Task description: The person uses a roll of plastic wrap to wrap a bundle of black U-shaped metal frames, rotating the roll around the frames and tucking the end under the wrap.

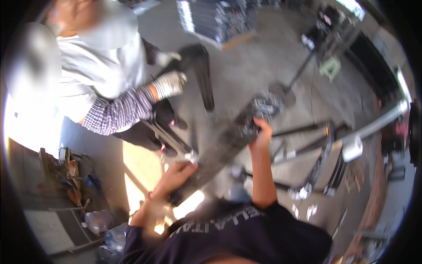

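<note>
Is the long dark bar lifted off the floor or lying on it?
Lifted: the long dark bar slants between the left hand and right hand, floor visible well beneath.

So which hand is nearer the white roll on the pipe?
Right. The right hand grips the far end of the dark metal bar, closer to the white roll; the left hand holds the near end.

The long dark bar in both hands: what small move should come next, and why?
Probably hold it level and steady rather than shift it. The left hand grips the near end of the bar and the right hand the far end, while a co-worker's gloved hand works on another dark piece close beside it. The picture is blurred.
</note>
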Action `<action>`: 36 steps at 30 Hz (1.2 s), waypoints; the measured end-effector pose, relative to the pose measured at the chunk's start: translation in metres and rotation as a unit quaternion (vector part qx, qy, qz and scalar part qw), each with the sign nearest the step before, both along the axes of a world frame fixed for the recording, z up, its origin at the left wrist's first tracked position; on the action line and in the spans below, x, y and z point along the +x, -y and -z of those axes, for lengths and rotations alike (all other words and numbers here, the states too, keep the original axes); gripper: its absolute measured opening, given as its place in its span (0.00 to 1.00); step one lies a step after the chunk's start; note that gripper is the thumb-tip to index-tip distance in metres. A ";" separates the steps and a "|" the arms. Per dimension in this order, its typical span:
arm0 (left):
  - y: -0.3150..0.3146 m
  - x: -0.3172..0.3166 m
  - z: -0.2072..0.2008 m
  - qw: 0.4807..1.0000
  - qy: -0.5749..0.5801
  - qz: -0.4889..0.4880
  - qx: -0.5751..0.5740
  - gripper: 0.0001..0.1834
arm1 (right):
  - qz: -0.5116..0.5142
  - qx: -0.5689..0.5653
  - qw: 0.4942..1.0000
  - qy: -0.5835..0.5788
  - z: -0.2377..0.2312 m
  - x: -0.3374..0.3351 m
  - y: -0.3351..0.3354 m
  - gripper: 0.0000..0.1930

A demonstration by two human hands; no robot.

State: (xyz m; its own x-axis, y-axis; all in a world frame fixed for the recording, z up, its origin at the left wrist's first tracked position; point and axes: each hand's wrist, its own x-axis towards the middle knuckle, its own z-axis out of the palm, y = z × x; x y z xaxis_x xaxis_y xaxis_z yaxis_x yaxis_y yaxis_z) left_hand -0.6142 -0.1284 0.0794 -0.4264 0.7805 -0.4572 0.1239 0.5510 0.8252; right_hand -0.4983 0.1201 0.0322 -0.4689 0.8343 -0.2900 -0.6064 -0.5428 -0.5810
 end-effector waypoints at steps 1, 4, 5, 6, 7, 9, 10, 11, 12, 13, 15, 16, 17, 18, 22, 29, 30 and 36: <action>-0.004 0.004 0.015 0.999 -0.037 -0.005 0.005 0.24 | -0.017 0.027 0.999 -0.020 -0.003 0.001 -0.007 0.10; -0.040 0.011 0.022 0.997 -0.074 0.005 -0.017 0.26 | -0.002 -0.001 0.999 -0.048 0.017 0.001 -0.040 0.16; -0.047 0.017 0.016 0.997 -0.076 0.004 -0.029 0.26 | -0.008 -0.012 0.999 -0.050 0.018 0.002 -0.044 0.17; -0.056 0.021 0.012 0.996 -0.078 0.003 -0.042 0.26 | -0.015 -0.020 0.999 -0.042 0.017 0.003 -0.052 0.17; -0.059 0.025 0.020 0.996 -0.079 0.011 -0.034 0.26 | -0.015 -0.032 0.999 -0.036 0.017 0.002 -0.055 0.12; -0.075 0.032 0.027 0.996 -0.083 0.017 -0.041 0.26 | -0.017 -0.047 0.998 -0.033 0.024 0.004 -0.068 0.09; -0.083 0.035 0.032 0.995 -0.079 0.024 -0.049 0.26 | -0.019 -0.050 0.998 -0.037 0.031 0.007 -0.078 0.10; -0.092 0.042 0.035 0.996 -0.080 0.018 -0.040 0.27 | -0.014 -0.058 0.998 -0.035 0.038 0.013 -0.089 0.10; -0.103 0.049 0.036 0.996 -0.082 0.015 -0.030 0.27 | -0.018 -0.051 0.997 -0.052 0.041 0.017 -0.102 0.11; -0.116 0.055 0.037 0.996 -0.085 0.015 -0.017 0.27 | -0.017 -0.041 0.997 -0.069 0.041 0.021 -0.116 0.12; -0.142 0.065 0.039 0.995 -0.088 0.037 -0.029 0.27 | -0.008 -0.048 0.997 -0.061 0.056 0.043 -0.135 0.16; -0.147 0.071 0.044 0.994 -0.084 0.051 -0.048 0.27 | -0.012 -0.040 0.997 -0.059 0.065 0.043 -0.142 0.14; -0.147 0.076 0.060 0.998 -0.060 0.009 -0.026 0.26 | -0.038 -0.024 0.998 -0.043 0.080 0.045 -0.149 0.12; -0.144 0.077 0.084 0.999 -0.030 -0.012 -0.004 0.26 | -0.053 -0.051 0.997 -0.039 0.090 0.042 -0.153 0.12; -0.175 0.094 0.117 1.000 -0.002 0.002 0.030 0.23 | -0.087 -0.026 0.996 -0.018 0.075 0.063 -0.182 0.13; -0.228 0.134 0.117 0.996 -0.047 0.077 0.006 0.29 | -0.043 -0.030 0.996 0.078 0.119 0.101 -0.235 0.09; -0.240 0.143 0.116 0.988 -0.115 0.102 -0.005 0.32 | -0.018 0.005 0.998 0.063 0.137 0.120 -0.251 0.11; -0.264 0.174 0.109 0.982 -0.032 0.184 -0.006 0.36 | 0.001 -0.005 0.992 0.124 0.114 0.178 -0.261 0.16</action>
